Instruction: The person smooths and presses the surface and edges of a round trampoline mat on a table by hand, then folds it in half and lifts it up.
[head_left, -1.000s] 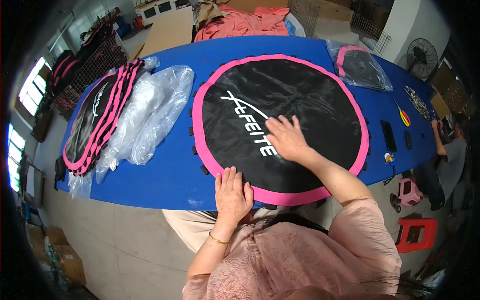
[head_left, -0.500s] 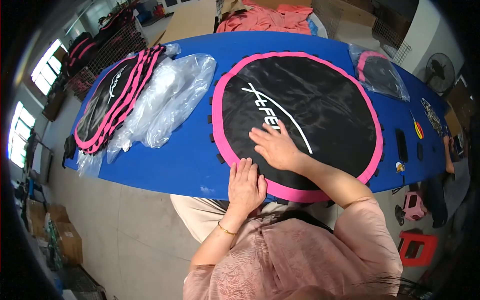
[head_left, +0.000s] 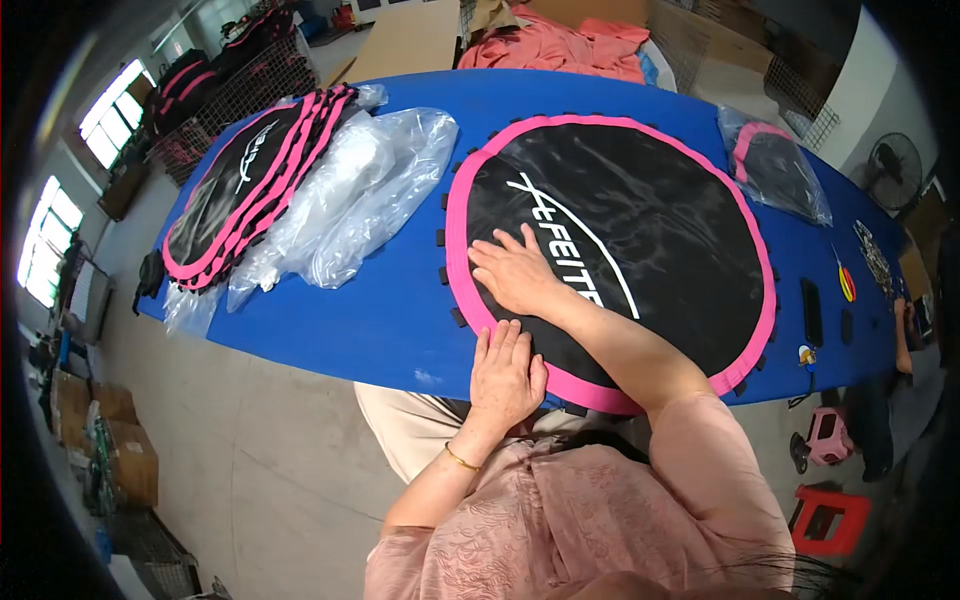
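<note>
A round black trampoline mat (head_left: 660, 230) with a pink border, black tabs around its rim and white lettering lies flat in front of me. My left hand (head_left: 508, 372), below a gold bracelet, rests on the near-left part of the pink border with its fingers stretched out. On the black fabric just beyond it lies my right hand (head_left: 513, 270), palm down and fingers spread, over the left side of the mat close to the lettering. Neither hand grips anything.
Left on the blue table (head_left: 300, 350) lie a stack of similar mats (head_left: 235, 190) and clear plastic bags (head_left: 350, 200). A bagged mat (head_left: 775, 160), a phone-like black object (head_left: 811, 312) and a red-yellow tool (head_left: 847, 282) lie right. Another person's arm (head_left: 903, 335) shows at far right.
My right hand has slid left across the mat toward its pink border, uncovering more of the lettering. My left hand stays at the near-left border. The view has shifted slightly.
</note>
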